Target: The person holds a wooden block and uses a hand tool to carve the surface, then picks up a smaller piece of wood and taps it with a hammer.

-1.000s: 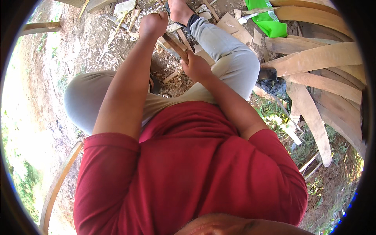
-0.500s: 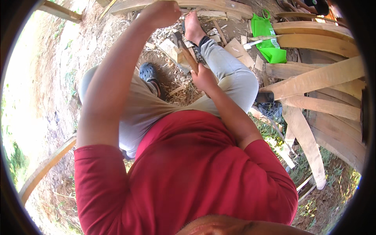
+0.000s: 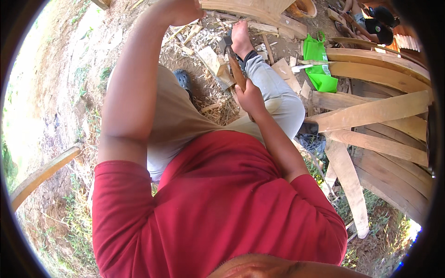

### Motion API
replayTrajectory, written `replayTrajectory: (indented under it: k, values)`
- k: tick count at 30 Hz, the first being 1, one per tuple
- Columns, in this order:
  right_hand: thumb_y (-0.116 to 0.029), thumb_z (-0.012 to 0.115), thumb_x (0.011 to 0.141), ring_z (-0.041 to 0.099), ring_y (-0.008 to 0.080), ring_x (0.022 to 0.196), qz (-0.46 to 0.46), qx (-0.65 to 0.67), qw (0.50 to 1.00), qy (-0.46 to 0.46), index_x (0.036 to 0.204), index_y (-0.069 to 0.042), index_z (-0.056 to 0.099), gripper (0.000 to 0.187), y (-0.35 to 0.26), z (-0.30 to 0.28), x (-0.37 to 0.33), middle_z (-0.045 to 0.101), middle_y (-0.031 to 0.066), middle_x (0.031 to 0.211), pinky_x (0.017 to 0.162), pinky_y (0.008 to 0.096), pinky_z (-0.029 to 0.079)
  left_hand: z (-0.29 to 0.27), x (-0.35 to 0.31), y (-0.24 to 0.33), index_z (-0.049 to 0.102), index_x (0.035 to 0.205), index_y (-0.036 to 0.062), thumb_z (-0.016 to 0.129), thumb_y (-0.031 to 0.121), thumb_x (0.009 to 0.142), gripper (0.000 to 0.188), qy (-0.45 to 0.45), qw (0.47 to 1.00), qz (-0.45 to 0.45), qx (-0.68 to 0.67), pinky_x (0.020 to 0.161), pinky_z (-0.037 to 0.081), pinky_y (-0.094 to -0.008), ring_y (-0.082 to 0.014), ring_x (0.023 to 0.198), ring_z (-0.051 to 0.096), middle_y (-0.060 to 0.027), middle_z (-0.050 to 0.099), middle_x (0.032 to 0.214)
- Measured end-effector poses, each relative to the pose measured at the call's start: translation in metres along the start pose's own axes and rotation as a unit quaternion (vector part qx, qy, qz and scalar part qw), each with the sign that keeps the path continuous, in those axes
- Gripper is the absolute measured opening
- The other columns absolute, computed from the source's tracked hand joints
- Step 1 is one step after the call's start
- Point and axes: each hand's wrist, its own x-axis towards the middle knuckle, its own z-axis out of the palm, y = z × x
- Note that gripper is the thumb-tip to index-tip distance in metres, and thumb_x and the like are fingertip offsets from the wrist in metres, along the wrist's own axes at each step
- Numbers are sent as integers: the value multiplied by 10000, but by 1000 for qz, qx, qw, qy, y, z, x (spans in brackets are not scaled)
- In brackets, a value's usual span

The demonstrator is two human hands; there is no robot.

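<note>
My right hand (image 3: 251, 97) is wrapped round the wooden handle of a hammer (image 3: 238, 72). Its dark metal head points away from me, close to my bare right foot (image 3: 241, 41). Just left of the hammer, a pale wooden block (image 3: 212, 61) lies on the ground between my feet. My left arm reaches far forward, and my left hand (image 3: 183, 13) is closed at the top edge of the picture. Its fingers are partly cut off there, so whatever it may hold cannot be made out. A curved plank (image 3: 259, 16) lies just beyond it.
Curved boards (image 3: 375, 109) are stacked on my right, with a green bag (image 3: 320, 65) beyond them. Wood chips and offcuts litter the ground. Another person (image 3: 366, 28) sits at the far right. A wooden bar (image 3: 46, 172) stands out at my left.
The view has shifted, showing more of the other person and the far plank. My left hand sits higher, at the picture's edge. The hammer stays in my right hand.
</note>
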Motion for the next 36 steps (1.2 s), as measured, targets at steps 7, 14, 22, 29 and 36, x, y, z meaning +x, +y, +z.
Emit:
replayTrajectory:
  k: [7, 14, 22, 29, 36]
  values:
    - [-299, 645, 975, 679, 525, 936, -20, 12, 1000, 4, 1104, 45, 581, 372, -24, -13, 4, 701, 330, 932, 811, 574, 535, -2, 3, -15, 790, 1060, 33, 675, 463, 883, 479, -19, 996, 9, 91, 926, 545, -472, -372, 1032, 717, -212, 759, 1072]
    - [-340, 621, 981, 671, 526, 1012, 12, -41, 999, -32, 1197, 70, 573, 466, -1, 4, 14, 690, 362, 1013, 874, 567, 533, -6, 19, -13, 802, 1005, 23, 655, 465, 894, 479, -42, 995, -49, 83, 926, 547, -474, -366, 1050, 720, -232, 750, 1093]
    - [-296, 643, 988, 703, 487, 914, -76, 44, 995, 42, 1201, 12, 609, 376, -61, -37, 0, 719, 290, 920, 774, 530, 550, -10, 31, -19, 800, 1037, 27, 646, 496, 888, 516, -55, 994, -69, 70, 968, 538, -475, -374, 1103, 706, -228, 742, 1139]
    - [-242, 693, 983, 732, 367, 840, -85, 157, 977, 118, 1183, 13, 606, 335, -87, -76, -7, 709, 233, 899, 762, 424, 552, -12, 27, -22, 804, 1028, 30, 646, 442, 889, 463, -30, 995, -56, 80, 961, 541, -463, -364, 1105, 710, -231, 741, 1136]
    - [-203, 671, 998, 662, 195, 716, -93, 242, 953, 156, 1123, 17, 582, 268, -99, -83, -2, 672, 122, 811, 669, 359, 534, -5, 26, -50, 802, 931, 17, 589, 329, 899, 379, 1, 996, -57, 75, 915, 550, -490, -391, 1019, 723, -252, 741, 1035]
